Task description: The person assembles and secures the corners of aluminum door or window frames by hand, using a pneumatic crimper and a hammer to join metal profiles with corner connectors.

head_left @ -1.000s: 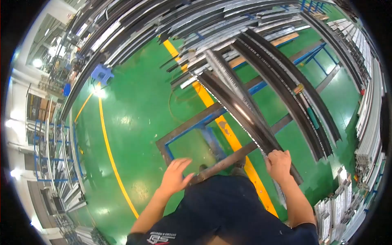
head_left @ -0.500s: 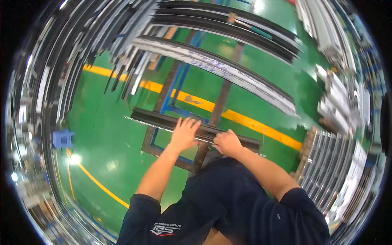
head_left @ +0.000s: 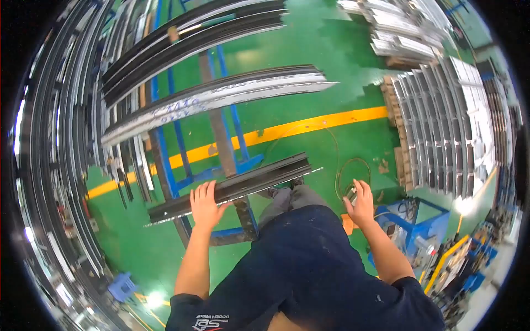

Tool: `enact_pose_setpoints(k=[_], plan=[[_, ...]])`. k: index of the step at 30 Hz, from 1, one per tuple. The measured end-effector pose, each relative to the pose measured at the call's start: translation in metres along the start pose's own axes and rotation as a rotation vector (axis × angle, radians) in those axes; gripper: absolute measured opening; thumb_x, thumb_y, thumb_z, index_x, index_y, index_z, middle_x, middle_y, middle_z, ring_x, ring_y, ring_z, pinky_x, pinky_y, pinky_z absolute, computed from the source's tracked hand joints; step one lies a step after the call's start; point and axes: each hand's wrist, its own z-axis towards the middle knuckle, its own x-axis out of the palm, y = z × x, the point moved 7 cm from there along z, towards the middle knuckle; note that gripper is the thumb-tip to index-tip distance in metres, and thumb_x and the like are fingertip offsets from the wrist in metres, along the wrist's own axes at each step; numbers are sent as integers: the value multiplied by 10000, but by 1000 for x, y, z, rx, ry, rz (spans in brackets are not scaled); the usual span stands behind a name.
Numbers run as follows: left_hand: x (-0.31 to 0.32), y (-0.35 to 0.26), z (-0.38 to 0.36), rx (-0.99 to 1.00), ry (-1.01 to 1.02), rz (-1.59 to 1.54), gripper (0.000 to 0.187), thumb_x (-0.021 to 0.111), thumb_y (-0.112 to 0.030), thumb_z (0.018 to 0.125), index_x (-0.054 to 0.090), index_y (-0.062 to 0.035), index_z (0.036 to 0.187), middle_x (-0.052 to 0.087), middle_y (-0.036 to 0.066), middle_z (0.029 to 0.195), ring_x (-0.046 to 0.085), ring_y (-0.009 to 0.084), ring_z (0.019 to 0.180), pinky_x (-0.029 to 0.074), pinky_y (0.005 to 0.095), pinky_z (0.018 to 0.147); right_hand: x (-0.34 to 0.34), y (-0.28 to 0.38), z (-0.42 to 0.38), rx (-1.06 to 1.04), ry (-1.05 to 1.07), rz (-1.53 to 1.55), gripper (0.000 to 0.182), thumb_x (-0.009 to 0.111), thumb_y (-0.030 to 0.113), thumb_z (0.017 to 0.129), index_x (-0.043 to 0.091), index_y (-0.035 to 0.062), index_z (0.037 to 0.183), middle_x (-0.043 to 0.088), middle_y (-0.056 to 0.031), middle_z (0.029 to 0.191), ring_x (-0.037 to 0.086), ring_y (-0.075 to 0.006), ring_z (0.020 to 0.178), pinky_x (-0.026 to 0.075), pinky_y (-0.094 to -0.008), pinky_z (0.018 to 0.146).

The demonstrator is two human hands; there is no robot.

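My left hand (head_left: pixel 204 204) grips a short black metal profile (head_left: pixel 254 177) near its left end, fingers wrapped over the top edge. The profile lies slanted in front of my waist, across the grey bar of a blue and grey steel rack (head_left: pixel 220 135). My right hand (head_left: pixel 360 199) is off the profile, out to the right with fingers spread and nothing in it. It hovers above the green floor, close to a coiled cable (head_left: pixel 346 168).
Long wrapped silver profiles (head_left: pixel 221 95) and black ones (head_left: pixel 193 34) lie on the rack ahead. Stacked silver profiles (head_left: pixel 441 121) stand on the right, with a blue cart (head_left: pixel 422 223) below them. A yellow line (head_left: pixel 314 122) crosses the floor. Racked profiles line the left side.
My view has swung round to the right. My right hand has let go of the black profile and moved out to the right; my left hand stays on it.
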Motion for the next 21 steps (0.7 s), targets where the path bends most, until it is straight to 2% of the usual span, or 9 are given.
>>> enact_pose_setpoints(k=[2, 3, 5, 8, 11, 14, 16, 19, 21], plan=[[2, 3, -3, 37, 19, 19, 892, 880, -466, 696, 503, -101, 1418, 562, 123, 1371, 497, 339, 1319, 338, 574, 1149, 4, -31, -52, 263, 121, 49, 666, 789, 254, 838, 497, 64, 1406, 497, -231, 1357, 548, -426, 1202, 472, -482, 1021], [1, 7, -3, 34, 22, 21, 896, 878, -471, 697, 501, -95, 1419, 562, 126, 1370, 498, 342, 1317, 340, 567, 1148, 5, -42, -78, 299, 105, 56, 666, 789, 254, 838, 497, 64, 1406, 497, -231, 1357, 548, -426, 1202, 472, -482, 1021], [-2, 19, -4, 74, 11, 30, 911, 881, -470, 693, 496, -71, 1417, 565, 143, 1368, 505, 346, 1308, 345, 547, 1150, 20, -89, -145, 706, 223, 74, 639, 776, 262, 869, 490, 27, 1390, 498, -264, 1327, 528, -449, 1219, 461, -468, 1055], [-5, 66, -15, 106, 41, -9, 915, 888, -406, 702, 475, -28, 1426, 562, 193, 1363, 496, 391, 1306, 352, 520, 1143, 25, -126, -230, 992, 262, 89, 596, 738, 348, 909, 525, 23, 1361, 516, -268, 1308, 563, -468, 1159, 486, -476, 1020], [-5, 90, -18, 119, 97, -92, 921, 889, -321, 709, 443, 9, 1445, 545, 231, 1374, 479, 440, 1305, 357, 512, 1132, 42, -161, -302, 1051, 376, 33, 568, 716, 441, 913, 599, 14, 1267, 561, -290, 1269, 590, -464, 1138, 506, -481, 987], [7, 96, -11, 64, 226, 11, 1034, 898, -286, 701, 343, 4, 1524, 436, 253, 1520, 389, 440, 1424, 303, 521, 1190, 61, -192, -332, 1162, 429, 100, 566, 713, 495, 899, 644, 11, 1184, 632, -278, 1184, 612, -433, 1137, 514, -477, 973], [2, 61, 1, 75, 261, 24, 1065, 896, -286, 708, 308, -3, 1550, 399, 259, 1553, 353, 440, 1455, 279, 519, 1208, 66, -202, -321, 1164, 343, 202, 569, 708, 503, 891, 679, 5, 1166, 682, -293, 1142, 644, -428, 1107, 522, -471, 960], [8, 9, 11, 105, 309, -3, 1115, 882, -302, 742, 230, 4, 1594, 288, 276, 1624, 255, 445, 1516, 225, 530, 1237, 77, -212, -295, 1042, 366, 310, 541, 690, 500, 908, 689, 15, 1147, 700, -245, 1136, 669, -394, 1077, 535, -455, 939], [-19, -54, 13, 123, 21, 36, 1088, 864, -307, 772, 226, 29, 1587, 255, 277, 1634, 227, 449, 1521, 205, 547, 1241, 89, -229, -287, 985, 357, 358, 512, 694, 481, 917, 688, 25, 1148, 705, -220, 1132, 676, -363, 1078, 537, -435, 938]])
